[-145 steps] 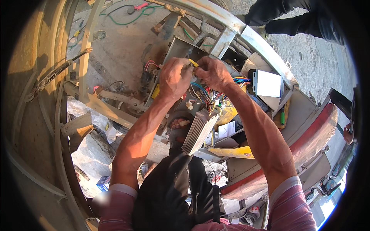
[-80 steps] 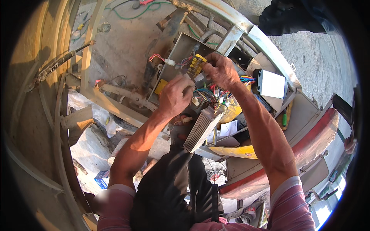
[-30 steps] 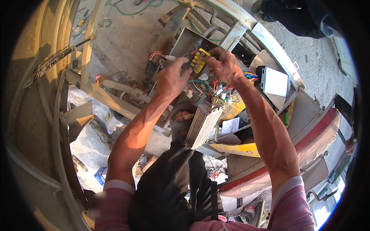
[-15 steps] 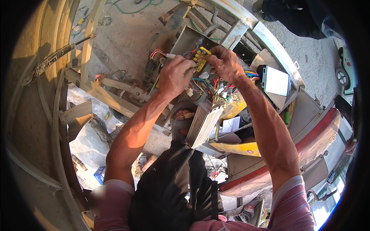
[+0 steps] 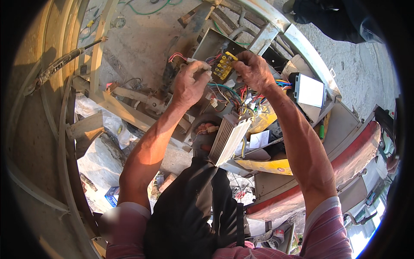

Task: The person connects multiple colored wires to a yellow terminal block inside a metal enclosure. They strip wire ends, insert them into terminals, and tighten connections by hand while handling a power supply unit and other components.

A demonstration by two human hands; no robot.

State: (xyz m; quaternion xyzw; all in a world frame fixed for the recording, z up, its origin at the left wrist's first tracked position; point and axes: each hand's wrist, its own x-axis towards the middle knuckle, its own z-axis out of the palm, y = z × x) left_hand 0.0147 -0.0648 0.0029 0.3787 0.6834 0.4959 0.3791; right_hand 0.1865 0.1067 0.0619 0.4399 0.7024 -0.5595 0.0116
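Note:
My right hand (image 5: 253, 72) pinches the right edge of a yellow terminal block (image 5: 223, 67) with dark metal contacts. The block is tilted over an open metal box (image 5: 210, 46). To its left, clear of the block, is my left hand (image 5: 189, 84), with thumb and fingers curled together. Anything between those fingertips is too small to make out. Red wires with a white plug (image 5: 189, 60) lie just beyond the left hand. Below the hands spreads a tangle of coloured wires (image 5: 233, 96), running to a finned metal controller box (image 5: 229, 137) that stands near my knee.
A silver box (image 5: 309, 90) sits right of my right forearm. A curved metal frame (image 5: 297, 39) arches along the far right, and a beam (image 5: 123, 113) crosses at left. A white paper (image 5: 259, 140) and a yellow panel (image 5: 267, 166) lie below the wires. Someone's dark-clad leg (image 5: 327, 17) shows at top right.
My left hand has drawn back to the left, away from the terminal block, showing more of it. The right hand keeps its hold, nearly still. A green-and-white toy-like vehicle at far right has moved down.

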